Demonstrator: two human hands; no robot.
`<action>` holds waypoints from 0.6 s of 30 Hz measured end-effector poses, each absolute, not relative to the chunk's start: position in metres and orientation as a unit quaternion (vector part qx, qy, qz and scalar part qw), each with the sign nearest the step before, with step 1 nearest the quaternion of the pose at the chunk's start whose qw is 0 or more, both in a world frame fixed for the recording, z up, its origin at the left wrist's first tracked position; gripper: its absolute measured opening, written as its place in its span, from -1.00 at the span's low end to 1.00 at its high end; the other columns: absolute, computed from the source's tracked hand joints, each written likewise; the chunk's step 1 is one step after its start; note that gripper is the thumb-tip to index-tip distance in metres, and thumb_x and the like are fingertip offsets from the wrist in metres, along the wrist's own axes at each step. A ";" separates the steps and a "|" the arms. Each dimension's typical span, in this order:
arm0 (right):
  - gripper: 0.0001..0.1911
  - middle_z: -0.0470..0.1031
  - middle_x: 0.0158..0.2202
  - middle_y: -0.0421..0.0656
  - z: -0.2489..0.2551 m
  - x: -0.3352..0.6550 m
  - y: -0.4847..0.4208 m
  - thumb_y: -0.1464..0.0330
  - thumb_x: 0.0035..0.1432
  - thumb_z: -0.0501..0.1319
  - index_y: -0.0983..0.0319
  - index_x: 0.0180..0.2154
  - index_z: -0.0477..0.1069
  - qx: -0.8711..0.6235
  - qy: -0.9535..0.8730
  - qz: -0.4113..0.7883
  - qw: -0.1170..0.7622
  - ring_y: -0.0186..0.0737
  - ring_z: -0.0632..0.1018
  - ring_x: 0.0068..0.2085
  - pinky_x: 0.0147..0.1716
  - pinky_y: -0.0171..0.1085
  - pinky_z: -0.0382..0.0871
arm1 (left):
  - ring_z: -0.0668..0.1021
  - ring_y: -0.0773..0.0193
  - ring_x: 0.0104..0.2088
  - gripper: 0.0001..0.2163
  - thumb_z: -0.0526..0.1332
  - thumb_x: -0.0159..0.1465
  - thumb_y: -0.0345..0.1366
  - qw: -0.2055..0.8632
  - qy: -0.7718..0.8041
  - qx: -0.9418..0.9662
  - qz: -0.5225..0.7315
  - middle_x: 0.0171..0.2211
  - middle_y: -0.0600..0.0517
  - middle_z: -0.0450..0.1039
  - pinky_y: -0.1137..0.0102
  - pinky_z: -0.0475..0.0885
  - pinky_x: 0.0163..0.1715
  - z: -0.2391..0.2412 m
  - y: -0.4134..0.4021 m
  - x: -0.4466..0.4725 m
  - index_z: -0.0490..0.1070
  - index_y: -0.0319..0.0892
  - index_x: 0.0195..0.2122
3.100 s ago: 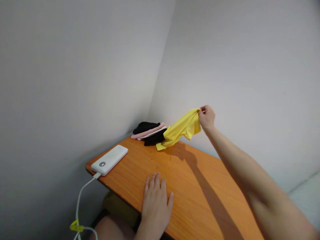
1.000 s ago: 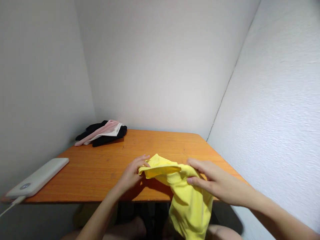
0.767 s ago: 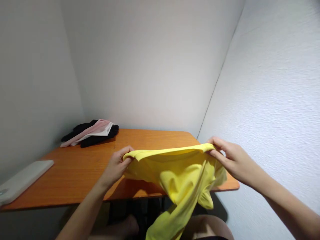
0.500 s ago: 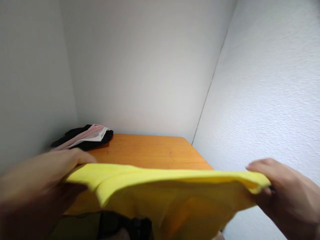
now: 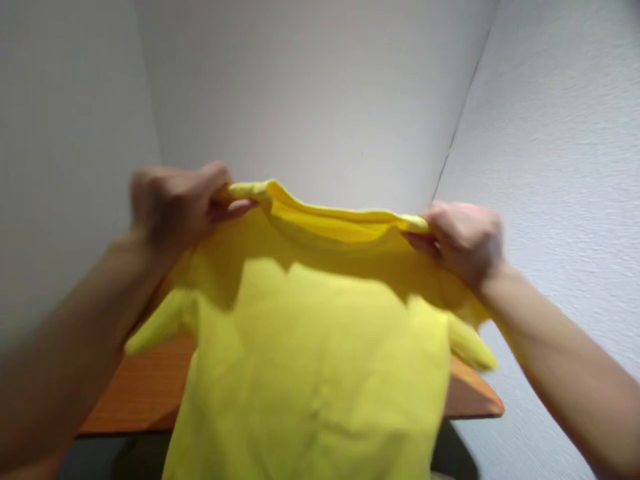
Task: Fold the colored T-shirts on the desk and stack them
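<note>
A yellow short-sleeved T-shirt (image 5: 320,333) hangs upright in front of me, stretched between both hands, its neck opening at the top and its lower end out of frame. My left hand (image 5: 183,200) is closed on one shoulder, beside the collar. On the other shoulder, my right hand (image 5: 460,237) pinches the cloth close to the neckline. Both sleeves droop outward below the hands. Shadows of the hands fall across the chest of the shirt.
Behind the shirt is a wooden table (image 5: 143,380), mostly covered from view; its front right corner (image 5: 487,400) shows. White walls (image 5: 320,100) stand at the back and on both sides, the textured right wall (image 5: 570,187) close to my right arm.
Both hands have risen and come closer together, lifting the shirt from a nearly edge-on position to hang facing me. The pile of dark, pink and white clothes is now out of sight.
</note>
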State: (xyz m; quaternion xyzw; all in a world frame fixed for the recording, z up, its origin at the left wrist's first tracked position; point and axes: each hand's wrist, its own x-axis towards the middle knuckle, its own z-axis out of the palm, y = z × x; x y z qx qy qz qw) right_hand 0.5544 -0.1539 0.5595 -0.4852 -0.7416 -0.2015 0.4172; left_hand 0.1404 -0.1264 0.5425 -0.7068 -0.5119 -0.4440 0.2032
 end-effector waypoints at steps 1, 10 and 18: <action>-0.55 0.48 -0.28 -0.06 0.563 0.550 -0.132 -0.01 0.24 0.16 0.25 -0.20 0.48 -0.484 -0.756 -0.241 0.370 -0.12 0.47 -0.25 -0.19 -0.16 0.41 | 0.38 -0.08 0.16 -0.42 -0.13 0.39 0.02 0.226 -0.506 -0.728 -0.405 -0.08 -0.03 0.43 0.21 0.38 -0.05 0.555 -0.114 0.147 0.34 -0.52 -0.14; -0.51 0.39 0.03 0.17 0.421 0.528 -0.073 0.14 0.38 -0.06 0.34 0.13 0.26 -0.569 -0.790 -0.195 0.121 0.12 0.39 0.05 0.02 -0.03 0.20 | 0.32 0.03 0.25 -0.61 0.07 0.38 -0.20 0.089 -0.513 -0.832 -0.192 0.22 -0.20 0.29 0.14 0.17 0.25 0.405 -0.069 0.182 0.29 -0.23 0.19; -0.26 0.03 0.34 0.18 0.279 0.541 -0.101 -0.01 0.37 -0.19 0.40 0.32 0.05 -0.624 -0.779 0.059 -0.015 0.15 0.11 0.32 0.23 0.01 0.02 | 0.15 0.02 0.35 -0.46 -0.17 0.42 -0.04 -0.077 -0.558 -0.824 -0.064 0.35 -0.20 0.05 0.05 0.06 0.27 0.270 -0.073 0.172 0.19 -0.23 0.29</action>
